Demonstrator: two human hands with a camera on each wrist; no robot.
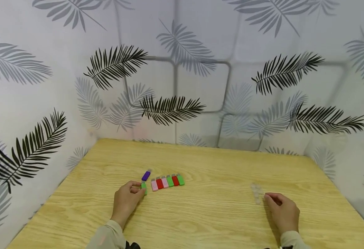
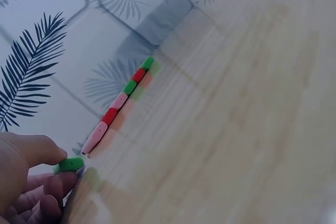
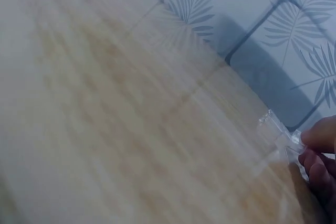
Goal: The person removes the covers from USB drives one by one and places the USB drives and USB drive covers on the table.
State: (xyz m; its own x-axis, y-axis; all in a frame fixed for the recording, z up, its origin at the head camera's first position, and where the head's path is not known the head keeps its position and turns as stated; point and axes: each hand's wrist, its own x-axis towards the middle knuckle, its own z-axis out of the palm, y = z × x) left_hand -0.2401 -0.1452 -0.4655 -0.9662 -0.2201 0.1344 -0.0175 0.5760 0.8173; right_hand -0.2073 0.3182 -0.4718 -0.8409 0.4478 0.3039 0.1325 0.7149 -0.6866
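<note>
My left hand [image 1: 126, 200] pinches a green USB flash drive [image 1: 143, 187] between thumb and fingers at the left of the table; in the left wrist view the drive [image 2: 70, 164] shows between the fingertips. Just behind it lies a purple USB flash drive [image 1: 146, 175]. To its right, several pink, red and green drives [image 1: 167, 182] lie side by side in a row, metal plugs facing away from me. On the right, my right hand [image 1: 283, 210] pinches a small clear plastic cap [image 3: 296, 139] at its fingertips. More clear caps [image 1: 256, 193] lie close together just left of that hand.
The wood-grain table [image 1: 200, 218] reaches back to a light curtain [image 1: 197, 83] with a leaf print, which also hangs along both sides. A wide stretch of tabletop lies between the row of drives and the clear caps.
</note>
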